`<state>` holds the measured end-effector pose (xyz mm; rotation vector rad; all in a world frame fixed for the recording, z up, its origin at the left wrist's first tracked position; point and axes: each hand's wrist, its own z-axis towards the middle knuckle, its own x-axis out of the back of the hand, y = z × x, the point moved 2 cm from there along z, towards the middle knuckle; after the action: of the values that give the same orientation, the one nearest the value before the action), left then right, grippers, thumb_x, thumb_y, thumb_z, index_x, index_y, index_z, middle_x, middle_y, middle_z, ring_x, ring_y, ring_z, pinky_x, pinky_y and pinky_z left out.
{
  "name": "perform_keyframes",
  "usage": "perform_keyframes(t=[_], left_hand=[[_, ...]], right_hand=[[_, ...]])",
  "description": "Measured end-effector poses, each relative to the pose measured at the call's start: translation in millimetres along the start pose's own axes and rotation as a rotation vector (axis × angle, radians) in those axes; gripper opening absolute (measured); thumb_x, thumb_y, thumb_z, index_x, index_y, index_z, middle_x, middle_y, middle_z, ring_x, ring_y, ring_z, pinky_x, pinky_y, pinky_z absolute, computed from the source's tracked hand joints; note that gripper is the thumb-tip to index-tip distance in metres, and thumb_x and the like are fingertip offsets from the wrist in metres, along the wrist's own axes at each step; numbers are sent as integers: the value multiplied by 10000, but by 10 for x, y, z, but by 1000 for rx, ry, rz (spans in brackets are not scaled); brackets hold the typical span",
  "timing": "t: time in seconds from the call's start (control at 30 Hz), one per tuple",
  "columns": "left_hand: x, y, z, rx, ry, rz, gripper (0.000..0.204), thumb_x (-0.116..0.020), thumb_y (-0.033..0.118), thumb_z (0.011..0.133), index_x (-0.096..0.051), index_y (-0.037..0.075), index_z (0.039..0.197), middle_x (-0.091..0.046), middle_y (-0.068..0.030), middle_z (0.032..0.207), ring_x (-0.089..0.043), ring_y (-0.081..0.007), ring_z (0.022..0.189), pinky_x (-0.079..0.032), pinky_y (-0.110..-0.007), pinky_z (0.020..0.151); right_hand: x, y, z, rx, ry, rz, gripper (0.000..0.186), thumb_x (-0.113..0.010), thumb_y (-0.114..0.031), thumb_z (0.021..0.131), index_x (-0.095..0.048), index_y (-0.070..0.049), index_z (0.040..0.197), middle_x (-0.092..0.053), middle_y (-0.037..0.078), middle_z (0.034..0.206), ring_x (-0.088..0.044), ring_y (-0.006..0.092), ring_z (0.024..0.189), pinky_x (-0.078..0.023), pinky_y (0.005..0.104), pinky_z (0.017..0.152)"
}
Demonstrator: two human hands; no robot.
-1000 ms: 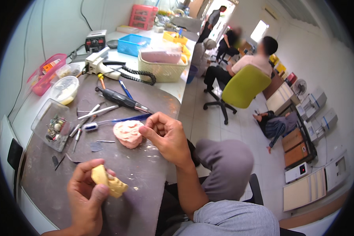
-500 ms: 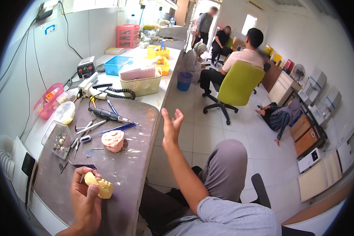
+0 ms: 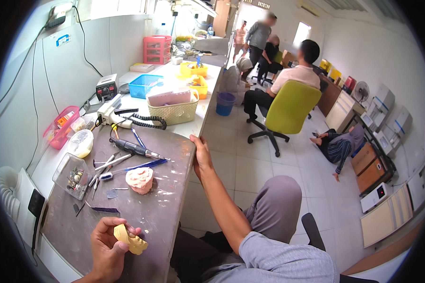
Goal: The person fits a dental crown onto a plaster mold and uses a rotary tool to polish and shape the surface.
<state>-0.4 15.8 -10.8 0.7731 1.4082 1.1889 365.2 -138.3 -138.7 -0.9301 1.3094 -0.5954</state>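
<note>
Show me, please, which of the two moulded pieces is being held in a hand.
The yellow piece: it is in the left hand, whereas the pink piece lies untouched on the bench top.

Cast (image 3: 136, 245): yellow. Lump (image 3: 140, 180): pale pink. Tabletop (image 3: 157, 224): grey-brown, white flecks. Handpiece (image 3: 130, 147): black, silver toward tip. Bin (image 3: 137, 92): blue. Basket (image 3: 174, 114): cream, woven pattern. Drawers (image 3: 156, 50): pink-red. Bucket (image 3: 225, 105): blue-violet. Chair (image 3: 295, 108): lime green. Sleeve (image 3: 264, 252): grey.

Left hand (image 3: 107, 249) low over the surface (image 3: 160, 212), near end, thumb and fingers curled in a pinch! Out stretched the right arm (image 3: 225, 200), right hand (image 3: 202, 156) touching the right edge!
</note>
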Motion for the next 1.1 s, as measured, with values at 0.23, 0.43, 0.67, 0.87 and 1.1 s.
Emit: perform_keyframes(t=[0.23, 0.43, 0.67, 0.87, 1.1], left_hand=[[163, -37, 64, 67, -12, -45, 553, -849, 328, 784, -529, 92, 1168, -614, -44, 960, -633, -179, 970, -540, -543, 965], [307, -121, 82, 137, -45, -104, 560, -855, 328, 775, -539, 90, 1172, -621, -59, 964, -639, -196, 952, -541, -586, 944], [366, -45, 79, 217, -64, -140, 577, -791, 290, 853, -505, 53, 1294, -598, -65, 1052, -616, -203, 982, -495, -516, 1008], [352, -37, 121, 258, -51, -216, 503, -785, 295, 857, -518, 85, 1228, -600, -50, 1041, -617, -202, 1004, -500, -524, 1003], [388, -55, 122, 263, -39, -234, 536, -773, 327, 864, -494, 100, 1263, -615, -65, 1055, -609, -223, 1070, -498, -538, 1002]], right_hand=[[-178, -77, -164, 22, 111, -16, 992, -720, -347, 838, -133, 46, 1535, -422, 244, 1411, -478, 315, 1267, -409, 377, 1037], [-229, -152, -236, 39, 120, -2, 946, -712, -335, 855, -164, 48, 1525, -438, 231, 1402, -483, 303, 1264, -411, 373, 1035], [-237, -188, -295, 36, 99, 6, 975, -722, -345, 864, -134, 44, 1538, -432, 239, 1414, -459, 301, 1294, -346, 364, 1091], [-184, -177, -245, 9, 55, -21, 987, -707, -371, 876, -107, 41, 1542, -423, 246, 1413, -460, 301, 1294, -343, 364, 1097], [-186, -218, -265, 12, 35, -12, 980, -701, -367, 884, -100, 38, 1544, -402, 249, 1436, -440, 298, 1317, -347, 365, 1098]])
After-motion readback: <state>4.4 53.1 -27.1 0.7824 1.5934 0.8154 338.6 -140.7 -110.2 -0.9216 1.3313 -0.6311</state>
